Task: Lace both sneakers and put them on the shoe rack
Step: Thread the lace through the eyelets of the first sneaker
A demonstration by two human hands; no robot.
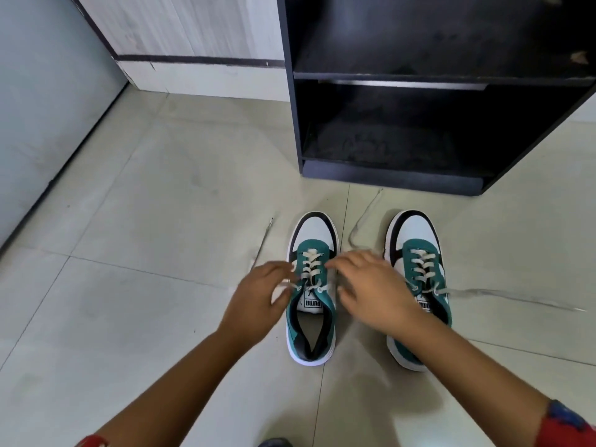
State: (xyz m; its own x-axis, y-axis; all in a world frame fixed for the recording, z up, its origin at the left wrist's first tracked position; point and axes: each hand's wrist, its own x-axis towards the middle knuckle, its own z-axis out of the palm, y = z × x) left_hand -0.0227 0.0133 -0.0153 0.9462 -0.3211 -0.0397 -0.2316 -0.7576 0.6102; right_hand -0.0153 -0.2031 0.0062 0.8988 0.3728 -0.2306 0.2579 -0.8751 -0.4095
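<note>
Two green, white and black sneakers stand side by side on the floor, toes pointing away from me. The left sneaker (312, 285) sits between my hands and has cream laces threaded up its eyelets. My left hand (258, 298) pinches a lace end at the shoe's left side. At the shoe's right side my right hand (371, 288) hovers, blurred, and its grip on a lace is unclear. The right sneaker (417, 269) is laced too, partly hidden by my right forearm. Its loose lace ends (503, 296) trail over the floor.
A black shoe rack (419, 130) with two open shelves stands just beyond the sneakers. A grey wall and a white wood-grain cabinet (180, 43) close off the left and back. Pale floor tiles (145, 204) lie to the left.
</note>
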